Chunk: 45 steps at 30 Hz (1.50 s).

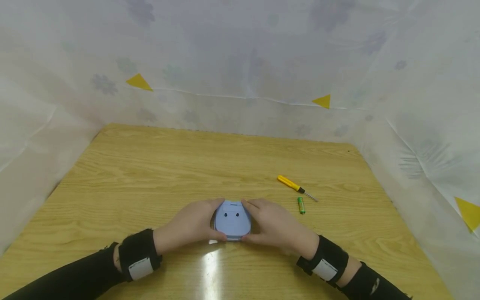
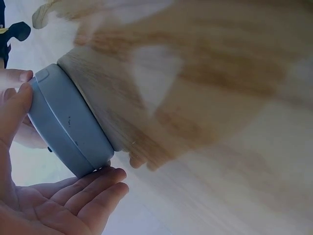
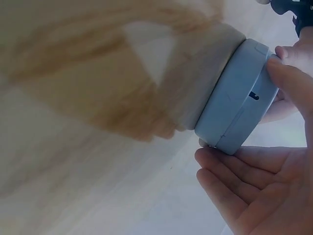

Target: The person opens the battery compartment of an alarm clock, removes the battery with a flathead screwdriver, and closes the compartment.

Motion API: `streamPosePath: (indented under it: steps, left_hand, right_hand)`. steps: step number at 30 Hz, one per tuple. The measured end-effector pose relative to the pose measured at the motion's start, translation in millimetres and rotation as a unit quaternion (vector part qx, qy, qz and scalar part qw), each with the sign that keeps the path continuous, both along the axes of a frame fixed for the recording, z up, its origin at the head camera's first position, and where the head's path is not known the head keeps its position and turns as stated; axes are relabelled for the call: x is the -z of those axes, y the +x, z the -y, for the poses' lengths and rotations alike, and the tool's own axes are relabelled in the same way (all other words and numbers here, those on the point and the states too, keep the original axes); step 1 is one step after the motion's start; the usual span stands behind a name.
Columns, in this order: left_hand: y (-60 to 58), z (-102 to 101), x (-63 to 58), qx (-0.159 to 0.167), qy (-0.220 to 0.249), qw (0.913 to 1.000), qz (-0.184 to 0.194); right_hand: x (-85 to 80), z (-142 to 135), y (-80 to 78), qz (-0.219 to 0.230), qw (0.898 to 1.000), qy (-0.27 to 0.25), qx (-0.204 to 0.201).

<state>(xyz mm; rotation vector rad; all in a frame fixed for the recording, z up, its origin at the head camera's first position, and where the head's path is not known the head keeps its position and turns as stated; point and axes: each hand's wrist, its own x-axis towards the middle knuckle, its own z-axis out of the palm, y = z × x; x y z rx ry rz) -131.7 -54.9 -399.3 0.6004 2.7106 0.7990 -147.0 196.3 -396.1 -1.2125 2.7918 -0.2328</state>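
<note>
A light blue plastic device [image 1: 232,223] with a rounded body and two small dark holes on its top face sits on the wooden table near its front. From the left side, my left hand [image 1: 193,221] holds it between thumb and fingers. My right hand [image 1: 275,223] grips the opposite side in the same way. In the left wrist view, the device's side wall [image 2: 73,122] shows a seam line, with the left thumb [image 2: 19,105] against it. A small dark slot marks the side wall [image 3: 239,98] in the right wrist view.
Right of the hands lies a yellow-handled screwdriver [image 1: 292,183], its shaft pointing right and toward me. Just in front of it is a green battery [image 1: 301,205]. The wooden table [image 1: 187,166] ends at pale flowered sheeting [image 1: 232,112] at the back and sides.
</note>
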Motion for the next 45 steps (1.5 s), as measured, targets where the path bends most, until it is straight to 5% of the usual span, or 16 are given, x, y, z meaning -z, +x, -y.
streamPosePath:
  steps: [10,16,18,20,23,27,28,30,34,41,45]
  left_hand:
    - [5.6,6,1.8,0.02,-0.007,0.9995,-0.024]
    - [10.2,15,-8.4,0.071,-0.053,0.9875,-0.131]
    - [12.6,19,-10.8,0.111,-0.085,0.9702,-0.198]
    - [14.6,23,-10.7,0.154,-0.128,0.942,-0.27]
    - [15.9,27,-7.5,0.205,-0.199,0.8821,-0.375]
    - [14.5,30,-2.3,0.254,-0.296,0.8015,-0.454]
    - [14.1,30,-0.5,0.266,-0.316,0.7835,-0.464]
    - [13.5,30,3.3,0.286,-0.334,0.7606,-0.478]
    - [13.6,27,9.8,0.305,-0.329,0.746,-0.492]
    - [13.4,24,10.8,0.304,-0.318,0.7423,-0.506]
    - [10.6,24,11.9,0.304,-0.31,0.7377,-0.517]
  right_hand:
    - [3.0,-6,1.3,-0.032,0.999,-0.007,-0.019]
    - [-2.4,-11,9.0,-0.115,0.992,0.001,-0.05]
    - [-3.7,-11,12.1,-0.148,0.986,0.017,-0.068]
    - [-3.3,-11,14.3,-0.177,0.979,0.039,-0.089]
    - [-0.5,-12,16.2,-0.197,0.972,0.066,-0.11]
    - [3.9,-13,16.7,-0.23,0.961,0.079,-0.131]
    - [4.9,-13,16.6,-0.242,0.957,0.082,-0.135]
    - [6.6,-12,16.3,-0.265,0.95,0.085,-0.143]
    - [9.2,-10,15.5,-0.29,0.94,0.094,-0.155]
    - [8.0,-6,14.4,-0.3,0.934,0.105,-0.163]
    - [6.4,-5,13.2,-0.326,0.921,0.119,-0.174]
